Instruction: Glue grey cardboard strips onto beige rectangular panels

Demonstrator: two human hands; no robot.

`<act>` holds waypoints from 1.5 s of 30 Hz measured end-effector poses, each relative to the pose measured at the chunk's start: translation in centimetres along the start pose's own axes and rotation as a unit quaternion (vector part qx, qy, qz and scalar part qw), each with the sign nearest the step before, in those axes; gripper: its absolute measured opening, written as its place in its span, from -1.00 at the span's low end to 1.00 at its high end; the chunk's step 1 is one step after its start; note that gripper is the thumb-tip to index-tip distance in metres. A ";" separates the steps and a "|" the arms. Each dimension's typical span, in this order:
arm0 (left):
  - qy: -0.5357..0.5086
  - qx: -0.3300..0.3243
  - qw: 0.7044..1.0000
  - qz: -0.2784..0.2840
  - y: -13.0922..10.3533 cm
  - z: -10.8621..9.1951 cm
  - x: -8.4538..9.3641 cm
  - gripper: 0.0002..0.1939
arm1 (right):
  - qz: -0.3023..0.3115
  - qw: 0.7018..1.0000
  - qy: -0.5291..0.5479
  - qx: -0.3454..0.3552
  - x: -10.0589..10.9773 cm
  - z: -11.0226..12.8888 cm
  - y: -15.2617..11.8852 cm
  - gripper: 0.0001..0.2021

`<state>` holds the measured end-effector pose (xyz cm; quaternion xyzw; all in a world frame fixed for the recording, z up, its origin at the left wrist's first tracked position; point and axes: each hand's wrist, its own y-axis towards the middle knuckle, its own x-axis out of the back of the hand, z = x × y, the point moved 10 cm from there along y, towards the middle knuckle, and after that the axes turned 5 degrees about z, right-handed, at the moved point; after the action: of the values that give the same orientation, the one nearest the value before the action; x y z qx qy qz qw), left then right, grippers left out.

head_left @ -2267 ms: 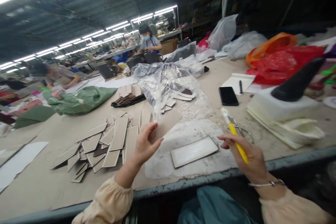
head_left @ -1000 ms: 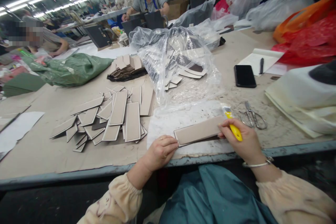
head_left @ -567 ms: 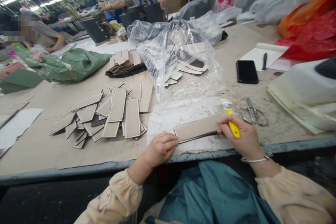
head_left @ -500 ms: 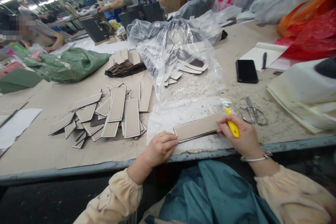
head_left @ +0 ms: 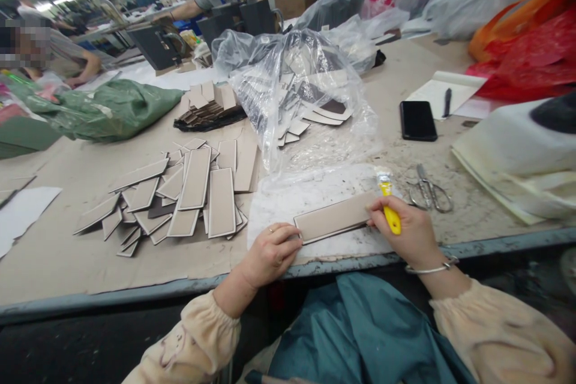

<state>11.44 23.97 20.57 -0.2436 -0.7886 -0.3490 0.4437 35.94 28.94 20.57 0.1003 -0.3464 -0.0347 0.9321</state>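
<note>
A long beige strip (head_left: 333, 218) with dark edges lies over the white sheet (head_left: 270, 204) near the table's front edge. My left hand (head_left: 278, 252) has its fingers closed on the strip's left end. At the other end, my right hand (head_left: 407, 228) pinches the strip's corner and also holds a brush (head_left: 390, 207) with a yellow handle. White matter coats the bristles, which point away from me. To the left spreads a loose heap of similar beige pieces (head_left: 222, 201) with pale borders.
Scissors (head_left: 429, 189) and a black phone (head_left: 418, 120) lie right of the brush. Behind the sheet is a clear plastic bag (head_left: 310, 90) of cut pieces. A white container (head_left: 508, 144) stands at the right, a green bag (head_left: 121, 109) at the left. Two people work beyond the table.
The view has shifted slightly, so everything sits a little further left. Both hands keep their hold on the strip, and the brush stays in my right hand.
</note>
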 end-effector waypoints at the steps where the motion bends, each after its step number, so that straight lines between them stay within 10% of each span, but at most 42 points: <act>1: 0.003 -0.002 1.000 -0.002 0.1 -0.1 0.1 -0.80 | 0.001 1.000 -0.003 0.002 0.0 0.1 0.0 -0.88; 45: 0.026 -0.026 0.999 0.013 0.1 -0.4 -0.2 -0.78 | -0.055 0.986 -0.157 0.031 0.5 0.4 0.2 -0.90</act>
<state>11.86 23.69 20.61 -0.2560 -0.7644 -0.3698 0.4618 36.06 28.97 21.16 0.1415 -0.4832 -0.0901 0.8593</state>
